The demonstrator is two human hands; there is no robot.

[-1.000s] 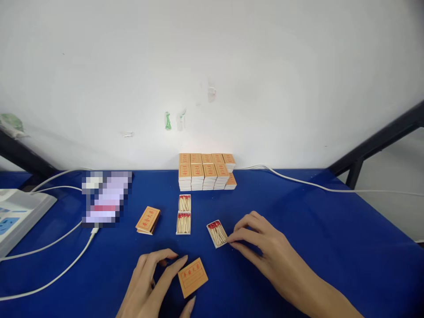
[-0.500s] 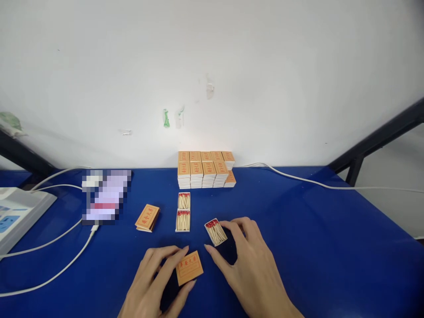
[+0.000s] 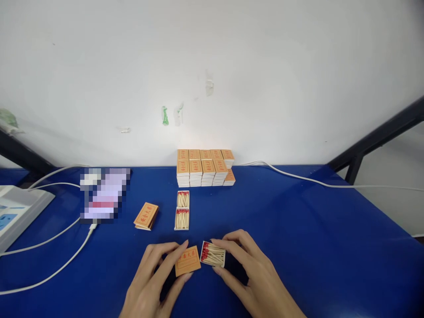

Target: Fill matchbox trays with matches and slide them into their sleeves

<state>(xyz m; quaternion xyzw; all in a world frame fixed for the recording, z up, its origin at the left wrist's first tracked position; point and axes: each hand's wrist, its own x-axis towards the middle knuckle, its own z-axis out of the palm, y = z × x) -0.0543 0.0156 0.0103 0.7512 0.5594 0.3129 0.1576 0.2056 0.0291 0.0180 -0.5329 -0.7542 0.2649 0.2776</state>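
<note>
Between the thumb and fingers of my left hand [image 3: 155,274] is an orange matchbox sleeve [image 3: 188,261] with red lettering. My right hand [image 3: 253,269] grips a small white matchbox tray [image 3: 221,265] by its two long sides. Red-headed matches [image 3: 212,253] fill that tray, their heads pointing left toward the sleeve. The tray's left end lies right beside the sleeve's right edge; whether they touch I cannot tell. Farther back, two open trays of matches [image 3: 182,219] lie end to end on the blue table.
A stack of orange-topped matchboxes [image 3: 202,168] stands against the wall. Another orange sleeve [image 3: 146,215] lies at left, near a blurred phone [image 3: 107,190] with a white cable [image 3: 88,240]. A white power strip [image 3: 23,212] sits at the far left, and another cable [image 3: 298,177] runs right.
My right hand has closed on the filled tray, brought it toward me and turned it so the match heads face the sleeve. The left hand still holds the sleeve, now slightly turned.
</note>
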